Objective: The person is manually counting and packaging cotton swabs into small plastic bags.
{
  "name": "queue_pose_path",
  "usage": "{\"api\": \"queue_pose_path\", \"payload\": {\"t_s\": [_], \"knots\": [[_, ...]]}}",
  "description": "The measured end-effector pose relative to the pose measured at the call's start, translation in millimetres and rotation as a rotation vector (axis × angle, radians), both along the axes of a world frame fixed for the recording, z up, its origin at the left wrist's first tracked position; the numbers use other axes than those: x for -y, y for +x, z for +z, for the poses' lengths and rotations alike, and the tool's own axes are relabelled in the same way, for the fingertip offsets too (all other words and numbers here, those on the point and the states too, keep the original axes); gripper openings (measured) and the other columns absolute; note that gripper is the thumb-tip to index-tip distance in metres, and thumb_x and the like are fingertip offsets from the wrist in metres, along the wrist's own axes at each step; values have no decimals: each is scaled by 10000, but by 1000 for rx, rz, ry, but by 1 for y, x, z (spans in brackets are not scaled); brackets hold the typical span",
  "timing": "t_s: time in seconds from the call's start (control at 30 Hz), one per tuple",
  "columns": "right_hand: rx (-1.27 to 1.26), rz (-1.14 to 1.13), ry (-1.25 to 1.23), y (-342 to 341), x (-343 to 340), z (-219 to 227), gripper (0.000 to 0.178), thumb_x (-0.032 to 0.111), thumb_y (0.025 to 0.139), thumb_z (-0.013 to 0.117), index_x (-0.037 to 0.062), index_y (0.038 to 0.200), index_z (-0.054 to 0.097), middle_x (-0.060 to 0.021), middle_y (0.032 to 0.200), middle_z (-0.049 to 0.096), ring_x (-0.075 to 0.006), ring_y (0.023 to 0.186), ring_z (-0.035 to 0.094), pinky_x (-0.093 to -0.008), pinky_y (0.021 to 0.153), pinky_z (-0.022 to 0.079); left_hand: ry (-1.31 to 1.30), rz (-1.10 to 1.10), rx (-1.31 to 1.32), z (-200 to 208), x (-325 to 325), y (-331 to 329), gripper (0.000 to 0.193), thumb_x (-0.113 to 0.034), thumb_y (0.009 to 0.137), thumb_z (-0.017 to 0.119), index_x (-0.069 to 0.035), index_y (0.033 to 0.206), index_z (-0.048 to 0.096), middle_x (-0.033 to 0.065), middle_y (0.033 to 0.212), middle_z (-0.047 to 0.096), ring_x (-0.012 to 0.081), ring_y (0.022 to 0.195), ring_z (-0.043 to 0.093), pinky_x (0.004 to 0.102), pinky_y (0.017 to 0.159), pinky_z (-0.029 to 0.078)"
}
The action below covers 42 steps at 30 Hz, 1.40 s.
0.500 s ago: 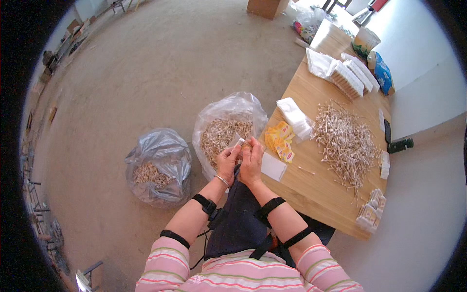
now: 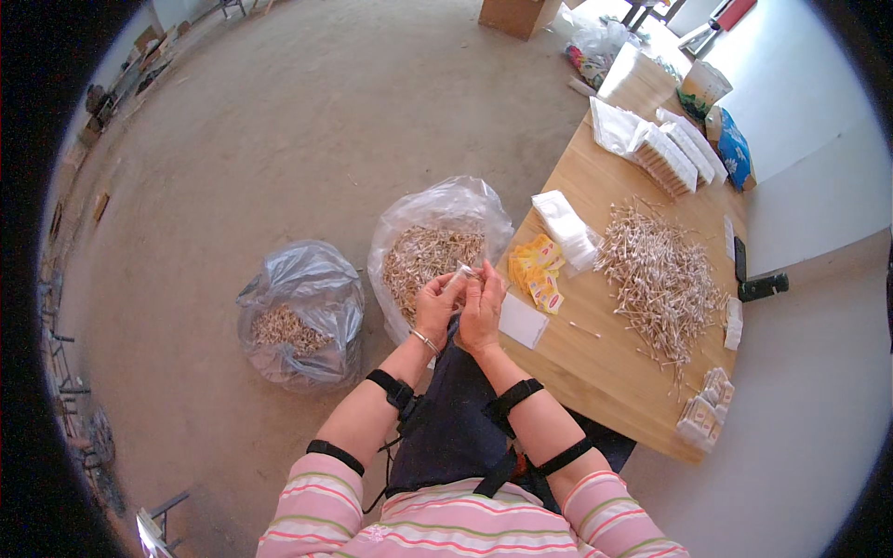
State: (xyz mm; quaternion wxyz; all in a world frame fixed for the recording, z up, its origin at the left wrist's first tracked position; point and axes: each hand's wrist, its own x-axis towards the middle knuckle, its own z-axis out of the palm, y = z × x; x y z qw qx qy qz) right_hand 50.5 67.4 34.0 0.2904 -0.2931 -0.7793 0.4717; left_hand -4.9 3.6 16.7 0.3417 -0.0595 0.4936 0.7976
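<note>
My left hand (image 2: pixel 434 309) and my right hand (image 2: pixel 481 314) meet over the near edge of a large clear bag (image 2: pixel 486 203) of cotton swabs. Between their fingertips they pinch a small clear plastic bag (image 2: pixel 464 271) with white tips showing in it; the fingers hide most of it. To the right on the wooden table (image 2: pixel 586 372) lie a white card (image 2: pixel 523 322), yellow printed cards (image 2: pixel 534 270) and a stack of clear plastic bags (image 2: pixel 565 223). Beyond them spreads a big heap of loose cotton swabs (image 2: pixel 659 279), with a single swab (image 2: pixel 584 329) apart from it.
A second bag (image 2: pixel 326 270) of cotton swabs stands on the floor at the left. Packed swab bundles (image 2: pixel 668 158) lie at the table's far end, small filled packs (image 2: pixel 704 409) at its near right corner. A wall (image 2: pixel 819 205) borders the table; a cardboard box (image 2: pixel 517 17) sits farther off.
The view has shifted slightly. My hands stay together on the small bag, with only a slight change at the fingertips.
</note>
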Motion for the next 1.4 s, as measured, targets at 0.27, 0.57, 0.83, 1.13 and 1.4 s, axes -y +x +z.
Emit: {"api": "queue_pose_path", "payload": {"t_s": [0.27,0.57,0.83,1.13,1.4], "knots": [[-5,9,66,-1,3,5,428,166,936,420,-38,1306,357,-168,1159,498,-332,1158,378,-428,1028,265,-293,-155,-219,7,-3,-2,175,-139,823,682,-26,948,635,11,843,643,87,692,572,246,607,476],[76,-81,47,-4,8,4,438,143,938,406,-23,1336,327,-190,1147,484,-325,1092,436,-419,969,339,-242,-149,-302,15,-15,-23,169,-172,849,660,-15,913,667,19,823,658,85,719,584,236,643,482],[28,-98,-23,-1,8,3,470,53,871,418,-18,1330,347,-210,1273,434,-334,1214,397,-399,1033,309,-293,-243,-201,26,-14,-17,167,-160,852,662,3,887,673,54,826,677,86,690,602,227,603,503],[-22,-57,12,-2,9,-3,537,57,847,433,-38,1358,297,-232,1384,338,-348,1303,310,-393,1087,248,-103,-265,-79,2,-18,-23,129,-147,840,673,-20,860,660,32,757,652,85,629,583,229,544,472],[-47,-68,0,-14,22,5,573,71,858,428,-54,1379,227,-249,1471,177,-374,1399,69,-408,1132,87,-149,-355,-211,10,-11,-43,133,-151,841,673,-20,855,655,25,742,644,82,623,575,230,553,479]]}}
